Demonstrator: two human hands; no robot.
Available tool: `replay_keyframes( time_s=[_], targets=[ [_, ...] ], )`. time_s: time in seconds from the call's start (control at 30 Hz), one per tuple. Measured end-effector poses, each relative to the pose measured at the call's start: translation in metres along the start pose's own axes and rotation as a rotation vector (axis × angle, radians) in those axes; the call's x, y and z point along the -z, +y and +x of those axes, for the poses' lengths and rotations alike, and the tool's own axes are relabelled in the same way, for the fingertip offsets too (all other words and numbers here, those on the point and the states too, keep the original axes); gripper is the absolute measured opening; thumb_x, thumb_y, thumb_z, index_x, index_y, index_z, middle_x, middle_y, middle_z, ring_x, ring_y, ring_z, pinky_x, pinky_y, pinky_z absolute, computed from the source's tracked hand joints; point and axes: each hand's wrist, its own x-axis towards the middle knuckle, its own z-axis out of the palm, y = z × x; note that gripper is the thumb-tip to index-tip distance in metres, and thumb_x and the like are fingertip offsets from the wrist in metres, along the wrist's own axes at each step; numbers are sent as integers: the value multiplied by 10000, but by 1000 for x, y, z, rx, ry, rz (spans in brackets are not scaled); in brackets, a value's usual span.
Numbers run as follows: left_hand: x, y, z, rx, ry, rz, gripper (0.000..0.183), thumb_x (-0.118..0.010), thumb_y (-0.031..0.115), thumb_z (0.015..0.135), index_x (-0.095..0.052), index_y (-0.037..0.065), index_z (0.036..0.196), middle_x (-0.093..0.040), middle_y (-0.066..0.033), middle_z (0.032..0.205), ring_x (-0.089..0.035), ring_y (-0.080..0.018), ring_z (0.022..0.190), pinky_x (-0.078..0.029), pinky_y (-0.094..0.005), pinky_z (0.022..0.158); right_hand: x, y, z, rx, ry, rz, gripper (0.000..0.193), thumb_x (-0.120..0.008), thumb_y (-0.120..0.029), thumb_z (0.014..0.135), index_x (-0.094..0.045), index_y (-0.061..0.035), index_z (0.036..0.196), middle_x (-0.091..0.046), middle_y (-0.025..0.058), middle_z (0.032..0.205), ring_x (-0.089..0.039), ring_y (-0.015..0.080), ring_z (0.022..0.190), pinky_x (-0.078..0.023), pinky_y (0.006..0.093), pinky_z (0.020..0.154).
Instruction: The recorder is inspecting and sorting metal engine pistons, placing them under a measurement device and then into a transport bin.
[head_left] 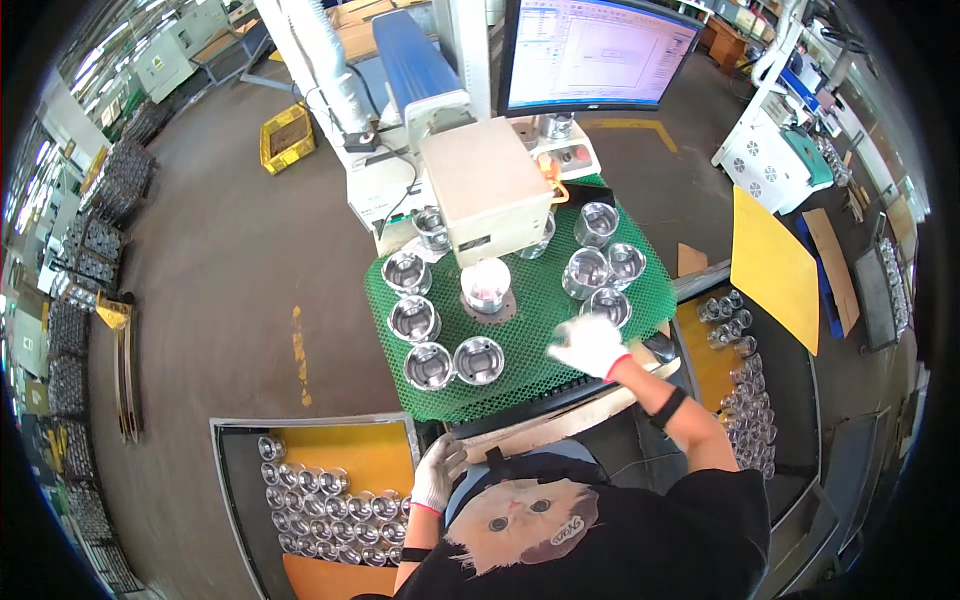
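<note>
Grip of the gloved right hand is blurred, so whether it is clenched, released or grasping cannot be told. The lower part of the nearest metal cup is covered by its fingers; contact cannot be confirmed. The fingers of the gloved left hand are only partly shown, and its grip cannot be judged either.

Eleven metal cups are counted on the green-matted table: five at the left, one brightly lit beneath the beige box, and five at the right, one of these half hidden behind the box. In the left crate and the right crate, more cups are crowded too closely to be counted reliably; the left crate is partly covered by the person's body. One monitor is seen, its top cut off.

The right forearm is stretched forward and inward over the table's near right edge. The left hand is held low, near the table's front edge, with its fingers partly bent.
</note>
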Motion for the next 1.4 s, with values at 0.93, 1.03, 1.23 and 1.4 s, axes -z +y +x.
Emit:
replay_keyframes(
  time_s=[0.93, 1.03, 1.23, 1.4],
  targets=[
    [24, 18, -16, -776, -250, 822, 517, -472, 426, 974, -498, 79, 1357, -588, -94, 1312, -577, -266, 1181, -452, -395, 1024, 18, -193, -64, -42, -696, 1642, 395, -681, -159, 861, -613, 52, 1188, -677, 53, 1028, -613, 113, 878, -500, 279, 783],
    [-7, 46, -63, -858, -127, 689, 668, -503, 528, 940, -411, 74, 1421, -522, -149, 1374, -555, -303, 1212, -420, -443, 1080, 17, -186, -50, 170, -552, 1395, 384, -669, -136, 851, -618, 69, 1172, -684, 74, 1013, -616, 113, 865, -505, 271, 790],
    [-49, 56, -76, -170, -311, -567, 521, -453, 478, 997, -547, 57, 1289, -658, -116, 1145, -670, -259, 989, -595, -399, 779, 24, -165, -61, 144, -567, 1052, 529, -788, -284, 786, -634, 5, 1201, -683, 101, 1144, -636, 156, 1024, -502, 308, 922],
    [-91, 56, -77, -221, -176, -334, 447, -405, 359, 1031, -523, 29, 1309, -599, -120, 1271, -589, -249, 1169, -494, -415, 983, 15, -121, -72, 468, -379, 1264, 810, -829, -239, 764, -419, -34, 1432, -581, 102, 1300, -498, 150, 1225, -394, 346, 1074]
  ],
)
